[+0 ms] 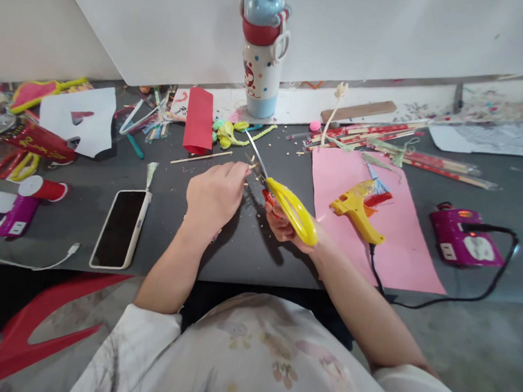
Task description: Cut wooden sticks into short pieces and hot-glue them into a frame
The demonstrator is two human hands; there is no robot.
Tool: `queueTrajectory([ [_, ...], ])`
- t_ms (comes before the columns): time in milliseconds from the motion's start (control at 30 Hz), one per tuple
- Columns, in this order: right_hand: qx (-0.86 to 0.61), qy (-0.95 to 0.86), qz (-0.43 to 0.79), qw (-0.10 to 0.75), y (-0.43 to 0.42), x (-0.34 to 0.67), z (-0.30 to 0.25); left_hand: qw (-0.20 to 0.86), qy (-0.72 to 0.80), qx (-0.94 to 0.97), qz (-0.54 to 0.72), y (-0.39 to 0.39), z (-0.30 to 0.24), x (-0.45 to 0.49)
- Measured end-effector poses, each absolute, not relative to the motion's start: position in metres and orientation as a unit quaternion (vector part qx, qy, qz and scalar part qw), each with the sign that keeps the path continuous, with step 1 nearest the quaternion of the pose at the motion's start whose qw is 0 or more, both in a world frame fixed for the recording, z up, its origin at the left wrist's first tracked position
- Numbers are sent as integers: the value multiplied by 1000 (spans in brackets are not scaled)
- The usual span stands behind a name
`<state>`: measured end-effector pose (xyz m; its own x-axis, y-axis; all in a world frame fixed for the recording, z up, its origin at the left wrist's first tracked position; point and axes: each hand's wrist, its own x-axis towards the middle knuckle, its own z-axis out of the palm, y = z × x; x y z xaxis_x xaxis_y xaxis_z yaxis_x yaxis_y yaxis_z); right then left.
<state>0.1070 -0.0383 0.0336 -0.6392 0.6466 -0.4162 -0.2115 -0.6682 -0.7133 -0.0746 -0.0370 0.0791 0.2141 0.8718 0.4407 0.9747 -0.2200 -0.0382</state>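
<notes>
My right hand (286, 227) grips yellow-handled scissors (288, 204), its fingers through the loops and the blades pointing up and left. My left hand (216, 193) is closed in a pinch on a thin wooden stick (251, 167), holding its tip right at the scissor blades. Small stick offcuts lie scattered on the dark table (248, 255) around both hands. What else the left fingers cover is hidden.
A phone (121, 227) lies left of my left arm. A pink sheet (376, 229) at right carries a yellow glue gun (360, 210); its cord runs to a purple power strip (464, 237). A water bottle (264, 51), red folded paper (198, 120), and patterned sticks (405, 147) stand behind.
</notes>
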Motion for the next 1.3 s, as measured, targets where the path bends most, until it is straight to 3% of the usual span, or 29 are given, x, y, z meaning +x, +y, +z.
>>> queueTrajectory([
  [333, -338, -289, 854, 270, -39, 106, 40, 111, -624, -759, -151, -38, 83, -74],
  [567, -354, -254, 875, 212, -36, 107, 39, 76, -641, -752, -137, -39, 86, -74],
  [1300, -335, -280, 871, 226, -38, 109, 44, 58, -640, -749, -159, -38, 80, -71],
])
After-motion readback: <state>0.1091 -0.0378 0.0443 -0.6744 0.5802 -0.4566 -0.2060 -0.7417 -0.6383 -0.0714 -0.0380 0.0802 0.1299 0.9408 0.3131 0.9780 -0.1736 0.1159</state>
